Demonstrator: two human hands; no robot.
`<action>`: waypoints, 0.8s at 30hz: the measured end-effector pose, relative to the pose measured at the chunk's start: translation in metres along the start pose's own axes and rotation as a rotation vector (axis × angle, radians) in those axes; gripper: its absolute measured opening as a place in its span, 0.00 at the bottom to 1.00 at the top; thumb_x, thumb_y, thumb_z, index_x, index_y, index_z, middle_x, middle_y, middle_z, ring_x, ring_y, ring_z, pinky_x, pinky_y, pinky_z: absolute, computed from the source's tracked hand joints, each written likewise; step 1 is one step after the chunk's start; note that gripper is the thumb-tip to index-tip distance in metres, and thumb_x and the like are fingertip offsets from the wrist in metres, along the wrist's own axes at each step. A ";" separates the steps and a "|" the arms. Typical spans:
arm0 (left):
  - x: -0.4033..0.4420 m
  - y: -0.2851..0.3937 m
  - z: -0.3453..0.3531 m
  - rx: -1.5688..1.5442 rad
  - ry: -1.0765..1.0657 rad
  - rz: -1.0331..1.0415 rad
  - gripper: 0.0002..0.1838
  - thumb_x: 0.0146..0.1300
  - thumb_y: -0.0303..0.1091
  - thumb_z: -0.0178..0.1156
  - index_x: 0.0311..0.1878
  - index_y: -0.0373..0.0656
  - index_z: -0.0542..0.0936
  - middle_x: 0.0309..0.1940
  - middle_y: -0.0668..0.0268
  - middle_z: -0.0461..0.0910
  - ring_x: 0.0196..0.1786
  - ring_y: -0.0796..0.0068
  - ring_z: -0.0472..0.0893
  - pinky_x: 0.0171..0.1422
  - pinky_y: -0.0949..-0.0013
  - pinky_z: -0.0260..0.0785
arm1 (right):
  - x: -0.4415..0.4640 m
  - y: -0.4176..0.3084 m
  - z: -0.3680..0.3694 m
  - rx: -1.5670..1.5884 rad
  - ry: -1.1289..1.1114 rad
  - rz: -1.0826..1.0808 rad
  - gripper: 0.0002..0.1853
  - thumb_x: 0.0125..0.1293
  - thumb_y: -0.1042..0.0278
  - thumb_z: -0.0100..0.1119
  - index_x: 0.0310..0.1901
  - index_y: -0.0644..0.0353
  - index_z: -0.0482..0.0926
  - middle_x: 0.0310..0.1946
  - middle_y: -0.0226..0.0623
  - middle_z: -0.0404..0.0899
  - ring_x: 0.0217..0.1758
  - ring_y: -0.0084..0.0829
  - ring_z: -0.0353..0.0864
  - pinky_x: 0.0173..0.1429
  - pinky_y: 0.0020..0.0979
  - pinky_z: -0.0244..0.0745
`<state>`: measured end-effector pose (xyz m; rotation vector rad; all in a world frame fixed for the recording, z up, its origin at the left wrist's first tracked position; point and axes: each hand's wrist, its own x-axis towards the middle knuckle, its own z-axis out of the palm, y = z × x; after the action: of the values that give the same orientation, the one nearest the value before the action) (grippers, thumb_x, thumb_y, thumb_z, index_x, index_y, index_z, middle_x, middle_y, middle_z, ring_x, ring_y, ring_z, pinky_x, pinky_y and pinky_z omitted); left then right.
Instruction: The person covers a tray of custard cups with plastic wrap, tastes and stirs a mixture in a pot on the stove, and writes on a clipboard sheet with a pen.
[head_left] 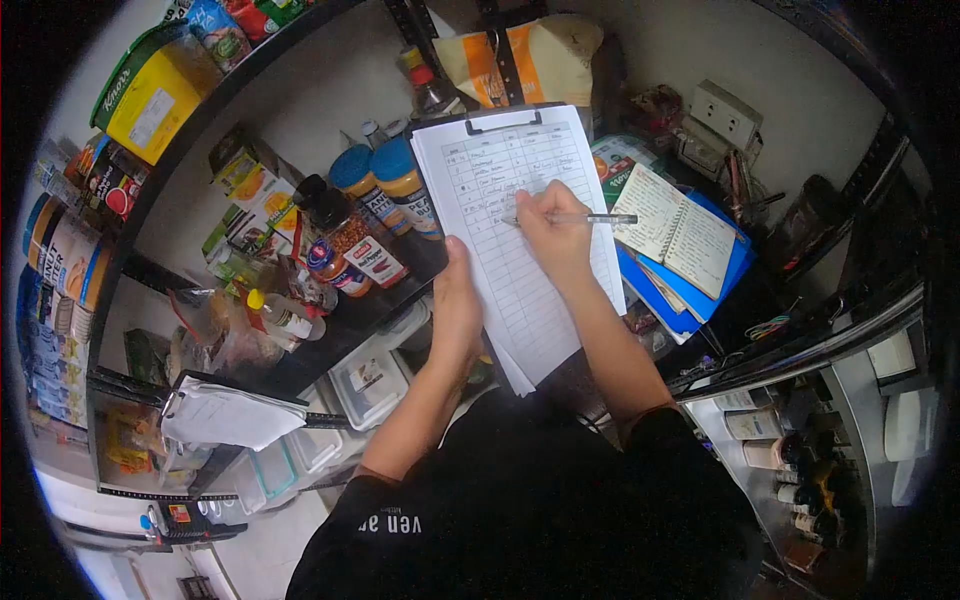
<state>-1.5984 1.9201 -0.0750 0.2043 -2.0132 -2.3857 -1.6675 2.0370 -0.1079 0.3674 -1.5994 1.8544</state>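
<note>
A clipboard [530, 300] bearing a stack of printed table sheets is held up in front of me, its metal clip at the top. My left hand [457, 305] grips its left edge, thumb over the paper and the other fingers hidden behind. In my right hand [555, 235] is a pen [600, 218], pinched with its tip on a row about a third of the way down. Handwriting fills the upper rows; the lower rows are blank. Right of the clipboard, an open spiral notebook [675, 230] lies on blue folders [655, 300].
Shelves surround me. Peanut butter jars [400, 180], spice jars [375, 255] and a small yellow-capped bottle [285, 315] stand at left. A second clipboard [230, 415] hangs lower left, near clear plastic containers [370, 380]. A yellow Knorr tub [155, 100] sits upper left.
</note>
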 end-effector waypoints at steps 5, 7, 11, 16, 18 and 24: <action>0.000 -0.002 0.001 -0.033 0.013 0.030 0.38 0.69 0.60 0.36 0.53 0.27 0.72 0.46 0.53 0.78 0.47 0.68 0.78 0.52 0.69 0.69 | 0.000 -0.006 0.000 0.026 -0.008 0.010 0.16 0.59 0.77 0.60 0.19 0.59 0.63 0.14 0.25 0.68 0.20 0.11 0.61 0.23 0.19 0.57; 0.001 -0.003 0.000 -0.034 0.007 0.025 0.38 0.69 0.60 0.36 0.53 0.27 0.72 0.46 0.53 0.77 0.47 0.68 0.78 0.53 0.69 0.69 | 0.000 -0.004 -0.001 0.035 -0.011 0.023 0.16 0.59 0.77 0.60 0.19 0.59 0.64 0.14 0.25 0.68 0.20 0.11 0.61 0.23 0.18 0.57; 0.000 -0.001 0.000 -0.043 -0.013 0.012 0.38 0.69 0.59 0.36 0.54 0.27 0.71 0.48 0.53 0.77 0.48 0.68 0.77 0.54 0.69 0.68 | 0.000 -0.001 -0.001 0.025 -0.001 -0.004 0.16 0.59 0.77 0.60 0.19 0.59 0.64 0.14 0.25 0.68 0.20 0.11 0.62 0.23 0.19 0.57; 0.002 -0.004 0.001 -0.079 -0.028 0.040 0.37 0.69 0.59 0.36 0.55 0.27 0.70 0.49 0.53 0.76 0.49 0.68 0.77 0.55 0.69 0.68 | 0.000 -0.011 0.000 0.019 -0.020 0.002 0.16 0.59 0.75 0.61 0.18 0.58 0.64 0.14 0.25 0.69 0.18 0.12 0.62 0.21 0.19 0.57; 0.001 -0.004 0.001 -0.086 -0.028 0.039 0.37 0.69 0.59 0.36 0.55 0.27 0.70 0.49 0.53 0.76 0.50 0.68 0.77 0.55 0.69 0.68 | 0.000 -0.007 -0.001 -0.035 0.001 0.021 0.16 0.56 0.70 0.65 0.18 0.60 0.67 0.12 0.28 0.70 0.16 0.13 0.63 0.20 0.22 0.58; -0.002 0.000 0.004 -0.052 0.007 -0.008 0.37 0.69 0.59 0.37 0.55 0.27 0.70 0.49 0.53 0.76 0.48 0.68 0.77 0.55 0.69 0.68 | 0.000 -0.004 0.000 -0.095 -0.027 -0.073 0.17 0.56 0.70 0.65 0.17 0.60 0.67 0.11 0.28 0.70 0.16 0.13 0.63 0.19 0.23 0.58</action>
<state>-1.5972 1.9240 -0.0741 0.2193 -1.9488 -2.4347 -1.6654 2.0374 -0.1049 0.4048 -1.6639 1.7191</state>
